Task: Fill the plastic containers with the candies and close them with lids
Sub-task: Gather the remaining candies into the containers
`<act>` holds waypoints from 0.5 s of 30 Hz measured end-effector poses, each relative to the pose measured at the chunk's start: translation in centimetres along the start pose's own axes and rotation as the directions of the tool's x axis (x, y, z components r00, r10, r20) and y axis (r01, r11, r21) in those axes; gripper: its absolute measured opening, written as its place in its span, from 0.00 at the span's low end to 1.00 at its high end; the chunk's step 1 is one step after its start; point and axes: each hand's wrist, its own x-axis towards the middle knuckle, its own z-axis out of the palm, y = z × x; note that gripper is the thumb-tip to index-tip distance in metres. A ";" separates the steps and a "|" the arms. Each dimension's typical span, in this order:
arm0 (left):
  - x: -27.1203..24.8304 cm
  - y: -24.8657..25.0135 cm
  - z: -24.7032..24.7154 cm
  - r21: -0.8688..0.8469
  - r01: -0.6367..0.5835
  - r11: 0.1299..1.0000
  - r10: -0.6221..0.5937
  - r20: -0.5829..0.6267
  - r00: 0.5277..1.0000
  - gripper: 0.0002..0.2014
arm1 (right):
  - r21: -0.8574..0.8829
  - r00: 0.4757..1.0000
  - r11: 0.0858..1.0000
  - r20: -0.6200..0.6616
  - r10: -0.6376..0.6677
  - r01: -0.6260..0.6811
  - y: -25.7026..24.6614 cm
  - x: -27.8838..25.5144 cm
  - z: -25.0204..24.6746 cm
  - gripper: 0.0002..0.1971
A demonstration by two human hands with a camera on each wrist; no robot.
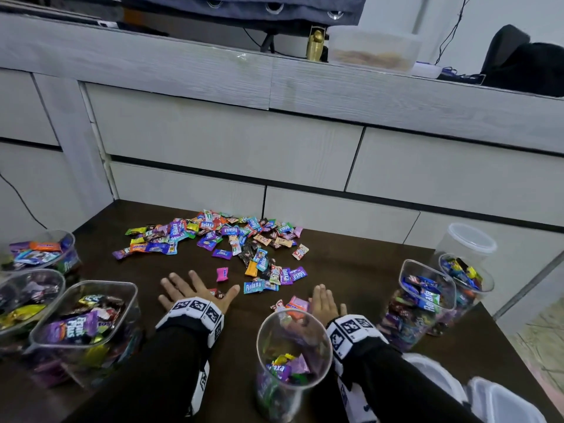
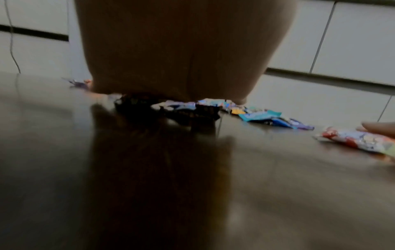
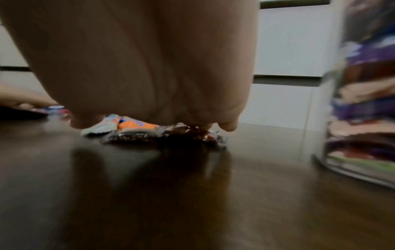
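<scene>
A loose pile of wrapped candies [image 1: 219, 236] lies across the dark table [image 1: 351, 264]. My left hand [image 1: 195, 290] lies flat with fingers spread, pressing on a dark candy [image 1: 218, 294] that also shows under the palm in the left wrist view [image 2: 171, 110]. My right hand [image 1: 325, 300] rests with straight fingers on a few candies [image 1: 293, 305]: an orange candy [image 3: 136, 126] and a brown candy [image 3: 171, 137] show under it. A clear round container [image 1: 294, 346], partly filled, stands between my forearms at the near edge.
Three filled clear containers [image 1: 88, 319] stand at the left. Two filled ones [image 1: 427, 294] and an empty lidded container [image 1: 467, 242] stand at the right. White lids [image 1: 503, 401] lie at the lower right. Grey drawer fronts [image 1: 213, 141] rise behind the table.
</scene>
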 end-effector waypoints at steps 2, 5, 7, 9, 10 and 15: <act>1.4 0.4 0.6 0.052 -0.081 0.995 0.080 0.028 0.996 0.59 | -0.063 0.994 0.995 0.082 -0.072 0.077 0.0 1.3 0.5 0.49; 2.9 1.5 0.9 0.094 -0.209 0.973 0.204 0.055 0.977 0.59 | -0.113 0.984 0.984 0.131 -0.120 0.135 0.1 3.3 -0.2 0.56; 3.7 2.5 0.8 0.117 -0.295 0.948 0.287 0.081 0.954 0.60 | -0.072 0.988 0.990 0.110 -0.112 0.120 0.1 4.2 -0.7 0.59; 4.5 3.5 0.8 0.142 -0.381 0.914 0.369 0.103 0.924 0.62 | -0.071 0.989 0.989 0.085 -0.121 0.127 -0.3 5.3 -1.2 0.61; 4.8 3.9 0.8 0.156 -0.419 0.895 0.405 0.112 0.907 0.62 | -0.080 0.987 0.986 0.081 -0.142 0.148 -0.7 5.9 -1.4 0.62; 6.7 5.7 0.1 0.180 -0.565 0.805 0.552 0.123 0.825 0.59 | -0.106 0.929 0.926 0.125 -0.348 0.362 -3.0 8.6 -3.3 0.62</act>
